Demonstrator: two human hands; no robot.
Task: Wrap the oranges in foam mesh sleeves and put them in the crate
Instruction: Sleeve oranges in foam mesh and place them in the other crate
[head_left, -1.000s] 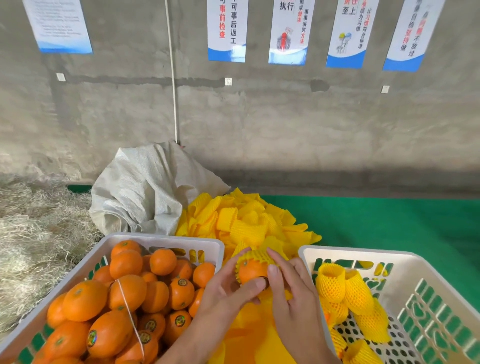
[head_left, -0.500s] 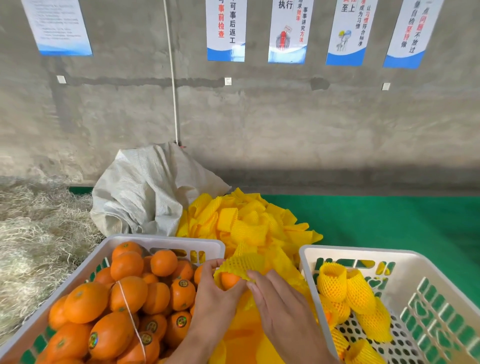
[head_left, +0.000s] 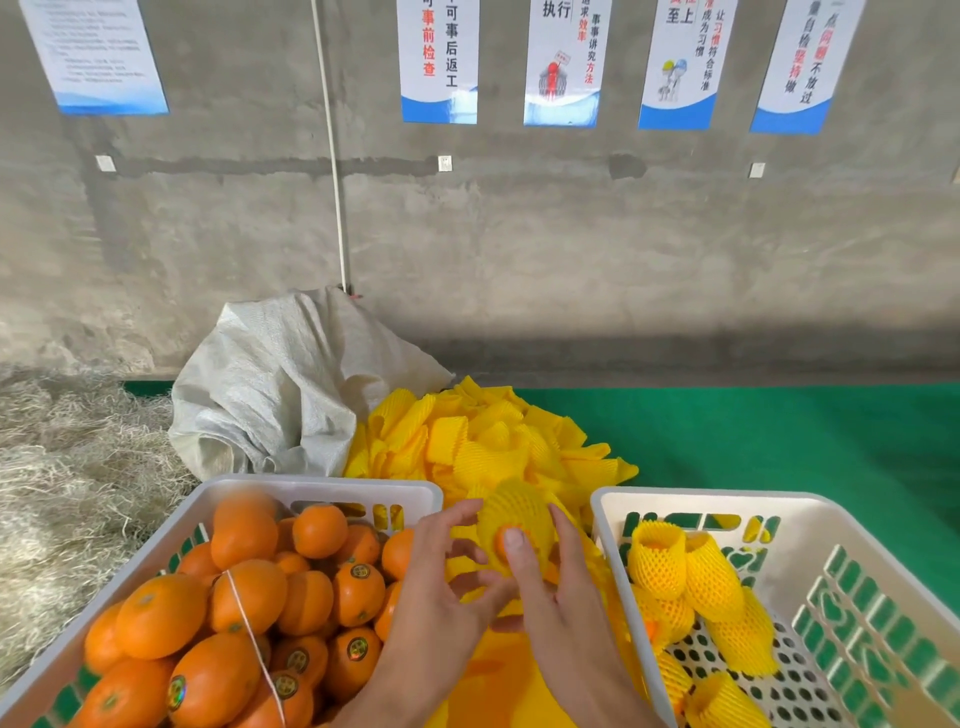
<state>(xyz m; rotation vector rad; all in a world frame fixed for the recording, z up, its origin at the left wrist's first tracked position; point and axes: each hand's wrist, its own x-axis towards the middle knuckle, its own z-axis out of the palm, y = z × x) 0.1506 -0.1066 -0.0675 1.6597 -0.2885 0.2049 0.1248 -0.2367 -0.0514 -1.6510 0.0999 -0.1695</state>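
Your right fingers (head_left: 563, 525) curl round the sleeved orange (head_left: 514, 525), thumb pressed on the small patch of bare peel at its open end; your right hand (head_left: 561, 603) carries it alone. Your left fingers (head_left: 457, 519) are spread and loose, just beside the sleeve (head_left: 506, 506) at its 9 o'clock, and whether they touch it you cannot tell from this view. Your left hand (head_left: 436, 587) hangs over the gap between the two crates.

A second ago half the orange showed and both hands worked the mesh; now the sleeve covers nearly all of it and your left hand has let go. That reads as the wrap finished, so this orange is ready for the right crate (head_left: 602, 514) at 3 o'clock, where several wrapped ones (head_left: 657, 556) already lie.

At 9 o'clock the left crate (head_left: 322, 486) is full of bare oranges (head_left: 244, 540), so most of the job remains. Spare sleeves (head_left: 483, 441) are heaped at 12 o'clock, by a white sack (head_left: 275, 384).

Round stickers (head_left: 359, 571) sit on many oranges, print too small to read. Wall posters (head_left: 563, 57) carry Chinese text: "事前检查", "事后返工", "执行", "不放过".
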